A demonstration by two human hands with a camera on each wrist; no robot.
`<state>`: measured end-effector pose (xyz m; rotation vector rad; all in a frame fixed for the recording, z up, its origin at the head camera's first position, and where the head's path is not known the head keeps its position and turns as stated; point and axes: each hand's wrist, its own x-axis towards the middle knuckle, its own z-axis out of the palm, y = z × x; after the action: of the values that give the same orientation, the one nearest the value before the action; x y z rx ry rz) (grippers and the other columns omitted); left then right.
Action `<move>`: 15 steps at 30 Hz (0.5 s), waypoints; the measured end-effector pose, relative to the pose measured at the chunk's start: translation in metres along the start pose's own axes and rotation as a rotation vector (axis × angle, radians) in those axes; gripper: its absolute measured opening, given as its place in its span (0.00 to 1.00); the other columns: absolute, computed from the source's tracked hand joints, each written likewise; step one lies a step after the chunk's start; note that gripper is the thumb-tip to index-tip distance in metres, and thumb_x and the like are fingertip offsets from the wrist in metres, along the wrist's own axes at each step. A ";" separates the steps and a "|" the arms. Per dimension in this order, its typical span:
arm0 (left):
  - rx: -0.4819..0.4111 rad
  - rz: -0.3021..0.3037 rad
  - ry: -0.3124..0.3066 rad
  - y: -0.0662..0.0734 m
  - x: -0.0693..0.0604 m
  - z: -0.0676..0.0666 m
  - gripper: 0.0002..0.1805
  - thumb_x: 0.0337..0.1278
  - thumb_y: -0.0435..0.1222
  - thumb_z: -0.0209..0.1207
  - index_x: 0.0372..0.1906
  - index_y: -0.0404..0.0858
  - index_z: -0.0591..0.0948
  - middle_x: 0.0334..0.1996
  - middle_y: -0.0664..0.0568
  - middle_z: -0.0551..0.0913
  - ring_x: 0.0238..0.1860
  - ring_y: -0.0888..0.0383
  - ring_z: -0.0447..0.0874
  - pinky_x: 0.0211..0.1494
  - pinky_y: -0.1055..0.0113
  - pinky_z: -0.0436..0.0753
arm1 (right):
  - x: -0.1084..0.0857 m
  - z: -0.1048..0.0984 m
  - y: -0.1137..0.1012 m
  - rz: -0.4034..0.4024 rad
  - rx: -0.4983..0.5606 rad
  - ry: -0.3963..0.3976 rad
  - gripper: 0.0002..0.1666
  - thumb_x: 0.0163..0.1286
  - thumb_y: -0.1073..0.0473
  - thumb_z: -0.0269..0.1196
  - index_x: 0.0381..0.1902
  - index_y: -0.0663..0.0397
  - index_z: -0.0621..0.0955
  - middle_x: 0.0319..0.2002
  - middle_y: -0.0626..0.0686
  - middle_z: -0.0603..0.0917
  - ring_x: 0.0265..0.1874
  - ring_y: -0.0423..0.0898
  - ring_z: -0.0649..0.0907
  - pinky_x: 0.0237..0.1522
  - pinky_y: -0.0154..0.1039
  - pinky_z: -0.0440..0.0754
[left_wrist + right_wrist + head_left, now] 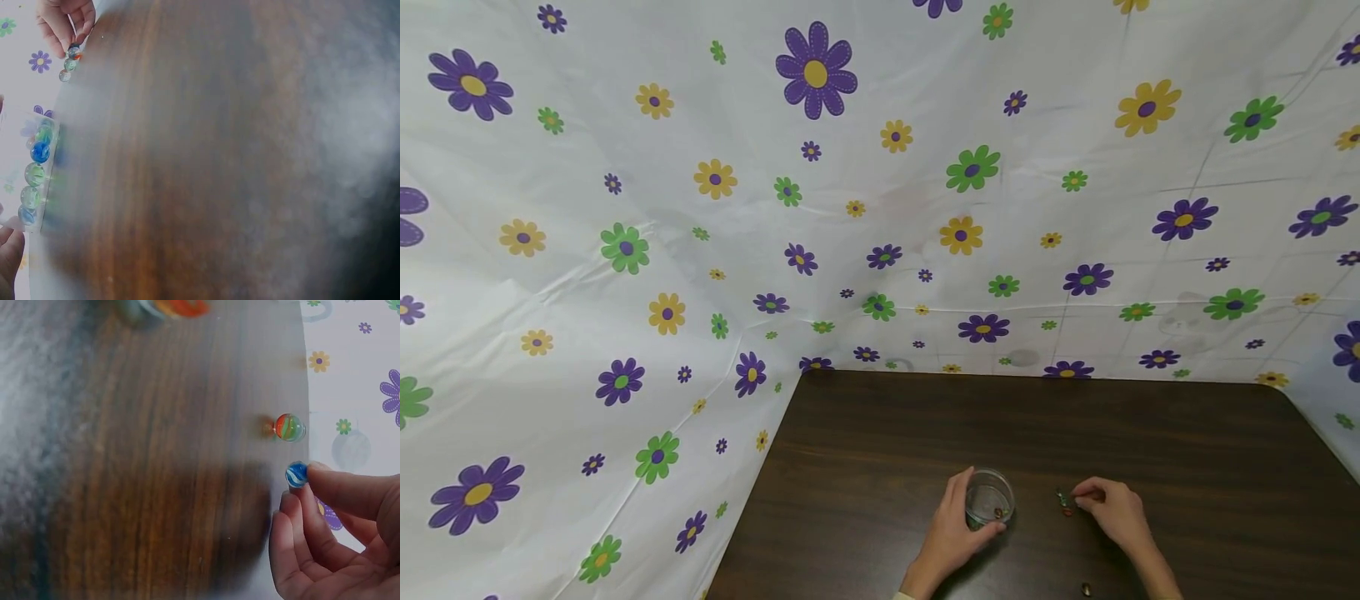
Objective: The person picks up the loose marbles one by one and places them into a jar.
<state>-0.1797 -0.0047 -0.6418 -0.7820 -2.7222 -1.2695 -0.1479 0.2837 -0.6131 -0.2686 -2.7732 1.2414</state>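
My left hand (951, 529) grips a clear round container (990, 473) on the table, thumb on the near side and fingers at the far left. In the left wrist view, several blue and green glass marbles (40, 152) lie along its bottom. To its right, my right hand (1116, 510) pinches a blue marble with a white swirl (296, 474) between thumb and fingertips. Beside that hand a short row of marbles (1064, 503) sits on the table. One of them, an orange and green marble (289, 427), appears close to the blue one in the right wrist view.
Dark wooden table (865, 450) under both hands. Near the bottom edge of the head view lies a lone brownish marble (1086, 589). A white curtain with printed flowers (895, 208) hangs behind the table and along its left side.
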 end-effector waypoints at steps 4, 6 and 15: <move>-0.006 -0.005 -0.008 0.001 -0.001 -0.001 0.49 0.59 0.57 0.70 0.79 0.42 0.63 0.71 0.54 0.70 0.64 0.51 0.77 0.57 0.55 0.82 | -0.001 -0.004 -0.002 0.021 -0.004 0.040 0.02 0.62 0.70 0.71 0.34 0.63 0.88 0.29 0.50 0.87 0.27 0.44 0.82 0.30 0.39 0.75; -0.005 -0.004 -0.009 0.001 -0.001 -0.001 0.49 0.60 0.57 0.70 0.79 0.42 0.62 0.71 0.54 0.70 0.64 0.51 0.77 0.56 0.55 0.82 | 0.000 -0.005 -0.003 0.042 -0.004 0.050 0.02 0.63 0.69 0.71 0.35 0.63 0.88 0.29 0.51 0.88 0.27 0.44 0.81 0.31 0.40 0.74; 0.008 0.006 -0.002 0.000 -0.001 -0.001 0.49 0.59 0.57 0.71 0.79 0.42 0.62 0.70 0.54 0.70 0.64 0.51 0.77 0.56 0.55 0.82 | 0.001 -0.006 -0.007 0.101 0.024 0.068 0.05 0.67 0.64 0.71 0.38 0.62 0.90 0.35 0.56 0.90 0.34 0.52 0.86 0.36 0.47 0.81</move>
<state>-0.1790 -0.0063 -0.6418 -0.7901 -2.7230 -1.2564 -0.1486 0.2832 -0.6039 -0.4459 -2.7153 1.2619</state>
